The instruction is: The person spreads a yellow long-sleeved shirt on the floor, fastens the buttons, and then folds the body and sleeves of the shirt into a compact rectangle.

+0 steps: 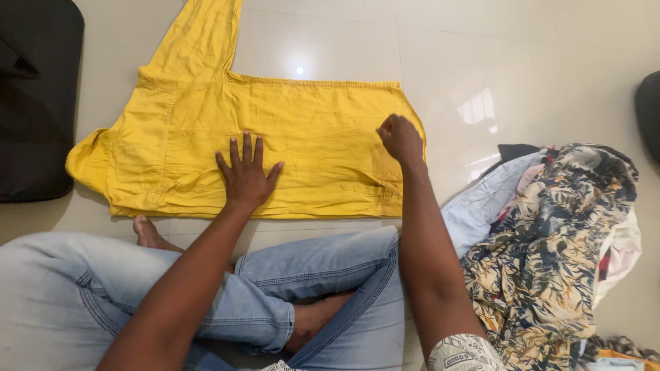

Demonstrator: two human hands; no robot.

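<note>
A yellow garment (309, 117) lies spread flat on the pale tiled floor (536, 62), folded lengthwise, with one sleeve reaching up past the top edge. My left hand (246, 173) rests flat on its lower middle, palm down and fingers spread. My right hand (400, 139) is closed at the garment's right edge, pinching the yellow cloth there. I sit cross-legged in light blue jeans (103, 288) just below the garment.
A heap of clothes (557, 240), topped by a leaf-print fabric, lies on the floor at my right. A black cushion or bag (34, 103) sits at the far left. Another dark object (650, 110) pokes in at the right edge.
</note>
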